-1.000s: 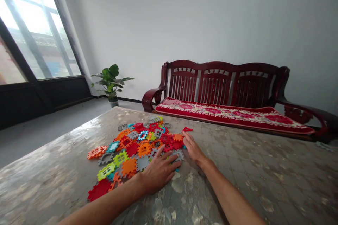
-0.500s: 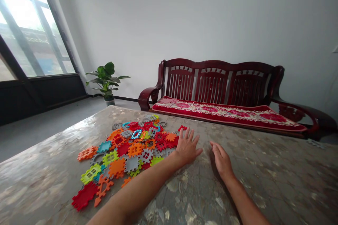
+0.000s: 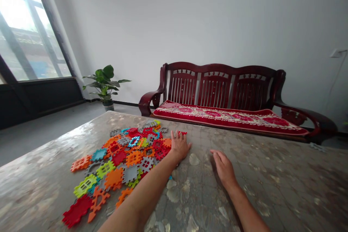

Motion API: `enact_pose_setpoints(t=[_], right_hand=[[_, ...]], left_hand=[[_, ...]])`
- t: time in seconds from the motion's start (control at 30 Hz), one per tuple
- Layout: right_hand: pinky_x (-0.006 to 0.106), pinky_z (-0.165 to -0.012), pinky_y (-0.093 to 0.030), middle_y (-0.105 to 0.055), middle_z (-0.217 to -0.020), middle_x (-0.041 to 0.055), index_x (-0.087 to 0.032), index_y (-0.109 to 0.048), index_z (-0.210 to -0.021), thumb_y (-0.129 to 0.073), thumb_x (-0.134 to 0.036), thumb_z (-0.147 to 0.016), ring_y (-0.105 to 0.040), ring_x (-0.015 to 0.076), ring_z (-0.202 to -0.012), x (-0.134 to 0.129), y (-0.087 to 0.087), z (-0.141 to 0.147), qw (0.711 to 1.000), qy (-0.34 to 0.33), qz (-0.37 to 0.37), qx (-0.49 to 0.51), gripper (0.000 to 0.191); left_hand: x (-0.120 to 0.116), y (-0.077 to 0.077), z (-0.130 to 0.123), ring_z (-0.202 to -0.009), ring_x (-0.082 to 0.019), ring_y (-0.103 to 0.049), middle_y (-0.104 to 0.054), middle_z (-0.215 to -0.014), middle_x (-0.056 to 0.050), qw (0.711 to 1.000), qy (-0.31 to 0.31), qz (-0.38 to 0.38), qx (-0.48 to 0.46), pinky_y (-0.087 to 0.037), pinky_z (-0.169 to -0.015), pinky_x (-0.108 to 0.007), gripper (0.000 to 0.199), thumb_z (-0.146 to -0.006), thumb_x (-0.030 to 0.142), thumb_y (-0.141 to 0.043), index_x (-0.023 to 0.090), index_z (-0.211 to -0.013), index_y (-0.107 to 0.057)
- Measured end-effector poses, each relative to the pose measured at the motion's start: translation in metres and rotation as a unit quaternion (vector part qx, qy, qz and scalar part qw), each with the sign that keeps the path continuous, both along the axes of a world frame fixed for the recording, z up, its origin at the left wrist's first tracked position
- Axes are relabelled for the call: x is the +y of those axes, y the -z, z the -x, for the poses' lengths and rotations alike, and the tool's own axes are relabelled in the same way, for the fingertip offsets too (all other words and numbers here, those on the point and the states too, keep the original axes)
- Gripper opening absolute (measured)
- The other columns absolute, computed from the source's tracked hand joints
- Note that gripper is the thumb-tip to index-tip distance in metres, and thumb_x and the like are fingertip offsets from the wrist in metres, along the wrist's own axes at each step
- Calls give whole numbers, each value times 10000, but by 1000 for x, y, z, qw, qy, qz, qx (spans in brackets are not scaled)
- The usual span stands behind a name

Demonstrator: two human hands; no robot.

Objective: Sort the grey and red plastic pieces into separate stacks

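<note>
My left hand [image 3: 179, 147] lies palm down at the right edge of a heap of toothed plastic building pieces, its fingers spread and partly over the pieces. A red piece [image 3: 183, 132] peeks out just beyond its fingertips. My forearm hides part of the heap's near right side. Within the pile are an orange panel [image 3: 114, 178], a grey panel [image 3: 131, 173], a lime window piece [image 3: 85, 185] and a dark red panel [image 3: 77, 211]. My right hand [image 3: 224, 166] is held on its side over the tabletop, fingers stretched out, with nothing in it.
The table [image 3: 195, 195] has a flower-patterned grey cover. A single grey piece [image 3: 317, 147] lies far to the right. Beyond the table stands a dark red wooden bench [image 3: 214, 87] with a red floral cushion [image 3: 231, 116]. A potted plant [image 3: 106, 83] stands behind on the left.
My left hand has moved left toward the heap, its fingers now reaching over the right-hand pieces. My right hand has barely moved. The view has shifted slightly to the right.
</note>
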State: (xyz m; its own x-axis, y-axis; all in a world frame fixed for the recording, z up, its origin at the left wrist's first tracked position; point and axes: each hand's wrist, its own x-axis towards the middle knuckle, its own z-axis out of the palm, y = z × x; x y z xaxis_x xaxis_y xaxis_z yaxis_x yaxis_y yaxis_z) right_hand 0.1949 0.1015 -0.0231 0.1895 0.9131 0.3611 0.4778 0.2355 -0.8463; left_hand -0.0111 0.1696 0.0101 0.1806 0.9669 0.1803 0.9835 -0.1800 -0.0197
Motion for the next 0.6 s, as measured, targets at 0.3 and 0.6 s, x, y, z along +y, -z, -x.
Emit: enact_pose_setpoints(t=[0.3,0.6], right_hand=[[405,-971,-477,-704,-1029,100,-203,-714,-893,-447,-416,-794,-639,257,-1025,0,-1,2,1000,-8,0,-30,356],[383,-937,-486,-723,-1000,83,-205,-726,-871,-486,-394,-748,-650,252,-995,3,1,0,1000,3,6,0,329]], left_hand=[[-4,-5,26,-1389,-412,-316,-544,-1375,-225,994,-109,-14,27,-53,-1122,-657,611,-934,512,-367,82,-1320,-566],[-21,-20,33,-1381,-395,-332,-524,-1406,-179,995,-102,-7,-7,-110,-1103,-677,527,-940,505,-397,178,-1311,-577]])
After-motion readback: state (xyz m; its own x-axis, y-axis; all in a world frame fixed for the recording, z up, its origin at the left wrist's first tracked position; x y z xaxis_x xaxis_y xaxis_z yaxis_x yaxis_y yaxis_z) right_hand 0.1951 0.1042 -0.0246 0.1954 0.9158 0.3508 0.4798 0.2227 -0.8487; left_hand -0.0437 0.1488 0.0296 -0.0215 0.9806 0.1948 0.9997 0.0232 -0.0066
